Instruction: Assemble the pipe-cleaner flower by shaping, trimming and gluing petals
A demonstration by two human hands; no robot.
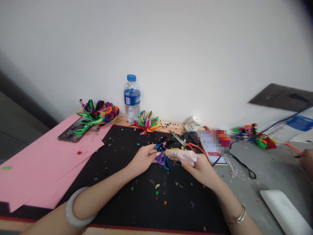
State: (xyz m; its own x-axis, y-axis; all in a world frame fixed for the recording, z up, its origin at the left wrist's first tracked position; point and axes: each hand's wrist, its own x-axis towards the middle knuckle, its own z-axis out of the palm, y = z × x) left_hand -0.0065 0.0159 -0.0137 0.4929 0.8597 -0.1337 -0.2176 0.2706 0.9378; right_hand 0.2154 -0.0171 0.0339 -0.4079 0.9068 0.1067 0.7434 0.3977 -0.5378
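In the middle of the black mat [117, 195], my left hand [143, 158] pinches a small pipe-cleaner flower with blue, black and purple loops [166, 163]. My right hand [199, 168] is wrapped around a pale pink glue gun [182, 155], whose nozzle end points left at the centre of the flower. Whether the nozzle touches it I cannot tell. Yellow pipe-cleaner loops [178, 149] show just behind the glue gun, partly hidden by it. Scissors with orange handles [179, 138] lie beyond my right hand.
Pipe-cleaner bundles [100, 112] lie on pink paper [49, 160] beside a dark phone [73, 130]. A water bottle [132, 98] and paper cup [193, 124] stand along the wall. At right are a lit phone [211, 148], black cable [244, 166], white box [285, 209] and another person's hand [306, 161].
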